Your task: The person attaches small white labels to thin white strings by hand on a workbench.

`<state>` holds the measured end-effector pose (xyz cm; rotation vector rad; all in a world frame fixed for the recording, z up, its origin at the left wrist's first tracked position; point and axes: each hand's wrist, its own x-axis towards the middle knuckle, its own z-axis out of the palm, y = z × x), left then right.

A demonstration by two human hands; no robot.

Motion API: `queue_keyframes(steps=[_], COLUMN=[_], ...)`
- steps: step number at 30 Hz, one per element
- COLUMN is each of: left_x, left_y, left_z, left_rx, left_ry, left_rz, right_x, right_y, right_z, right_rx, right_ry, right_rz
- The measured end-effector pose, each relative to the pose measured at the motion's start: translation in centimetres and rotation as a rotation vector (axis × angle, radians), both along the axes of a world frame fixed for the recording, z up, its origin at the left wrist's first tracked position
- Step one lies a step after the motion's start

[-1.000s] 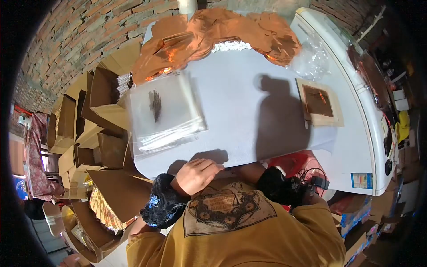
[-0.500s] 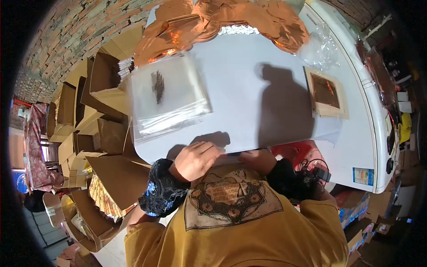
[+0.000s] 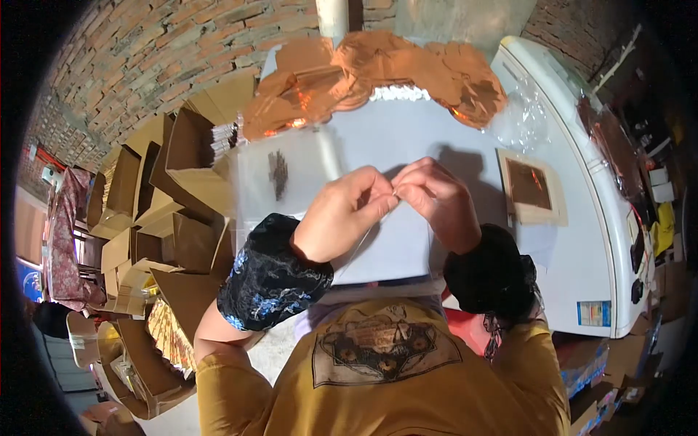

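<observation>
Fingertips together over the desk (image 3: 400, 120).
The left hand (image 3: 347, 211) and right hand (image 3: 440, 200) meet, each grip pinched closed on what seems a clear sleeve (image 3: 392, 240) (its edges barely show), held above the desk beside the sleeve stack (image 3: 254, 167).

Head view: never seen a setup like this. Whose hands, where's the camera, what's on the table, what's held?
No machine here: just a person's bare hands, all filmed by one head-worn camera looking forward and down. The left hand and right hand meet over the white table, fingertips pinching something thin, too faint to identify. Clear plastic sheets lie at left, crumpled copper-coloured foil at the far edge with small white pieces beside it. Cardboard boxes stand left of the table.
</observation>
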<state>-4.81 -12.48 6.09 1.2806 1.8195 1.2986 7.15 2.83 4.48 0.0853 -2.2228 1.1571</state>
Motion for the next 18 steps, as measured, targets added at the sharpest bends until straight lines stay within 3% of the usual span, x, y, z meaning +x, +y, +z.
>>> queue_keyframes(steps=[3, 6, 10, 12, 18], left_x=[-1.9, -2.9, -4.3, -5.0, -6.0], left_y=[1.2, 1.7, 1.3, 1.1, 0.5], left_z=[1.6, 3.3, 2.7, 1.8, 1.8], left_rx=[0.153, 0.234, 0.248, 0.219, 0.167], left_ry=[0.01, 0.19, 0.195, 0.112, -0.072], left_rz=[0.022, 0.025, 0.067, 0.08, 0.092], right_x=[-1.8, -3.4, -3.8, -3.3, -3.5], right_y=[0.2, -0.6, -1.5, -2.2, -1.2], right_z=[1.2, 0.9, -1.0, -1.2, 0.2], right_rx=[-0.221, -0.814, -1.112, -1.23, -1.013], right_ry=[-0.021, -0.064, -0.226, -0.311, -0.308], right_rz=[0.012, 0.178, 0.404, 0.359, 0.35])
